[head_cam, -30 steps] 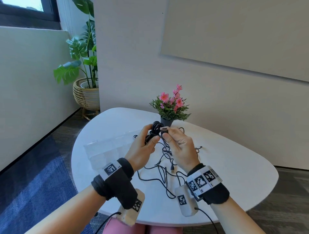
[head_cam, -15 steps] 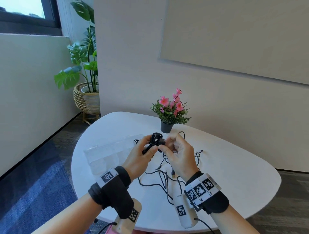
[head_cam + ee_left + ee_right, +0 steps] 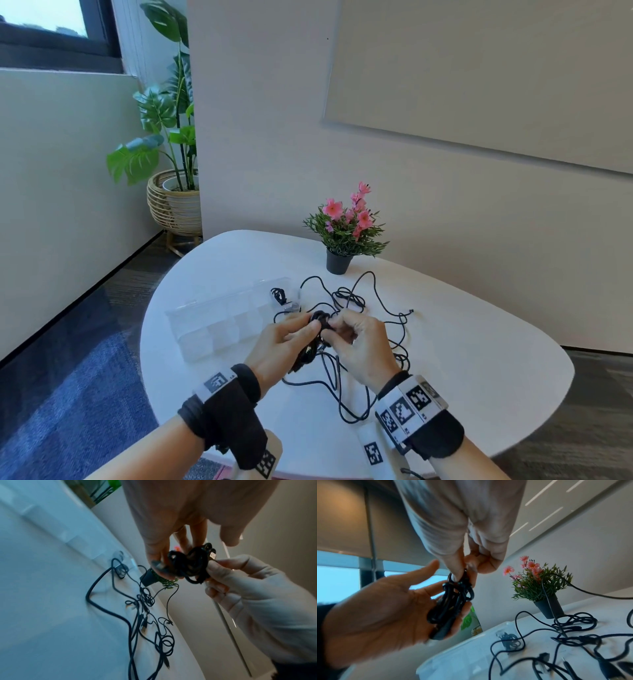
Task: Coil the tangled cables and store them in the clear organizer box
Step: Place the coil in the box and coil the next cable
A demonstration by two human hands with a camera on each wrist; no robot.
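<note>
Both hands are working one coil (image 3: 320,320) held above the worktop (image 3: 479,342), clear of the loose cables (image 3: 346,301) so nothing snags. The left hand (image 3: 277,346) is cradling the coil against its fingers to keep the loops together; the right hand (image 3: 363,346) is pinching its top, probably tucking the end. The box (image 3: 219,322) is lying open just left, one coil already inside.
</note>
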